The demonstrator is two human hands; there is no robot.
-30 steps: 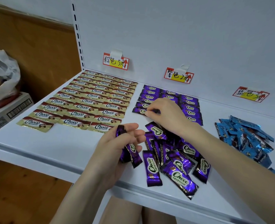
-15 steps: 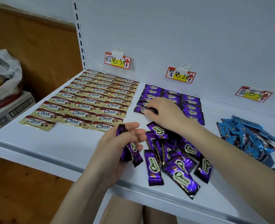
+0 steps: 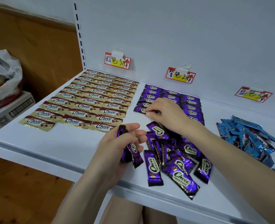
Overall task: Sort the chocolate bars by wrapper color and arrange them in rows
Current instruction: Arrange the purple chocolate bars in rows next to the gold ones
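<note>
Status | left grip [image 3: 115, 147] clasps purple bars [image 3: 134, 156] pointing away | right grip [image 3: 165, 110] pinches crosswise row bar [image 3: 140, 109]

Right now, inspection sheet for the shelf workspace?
Surface: white shelf with back panel.
Job's things: gold bars in neat rows; purple rows partly built; loose purple pile in front of them; blue pile unsorted at right.
Clutter: nothing seen.
Hands: left hand holds spare purple bars; right hand pinches a purple bar at the rows' front edge.
Cables: nothing seen.
Surroundings: three price tags on the panel; plastic bag and cardboard box at left.
</note>
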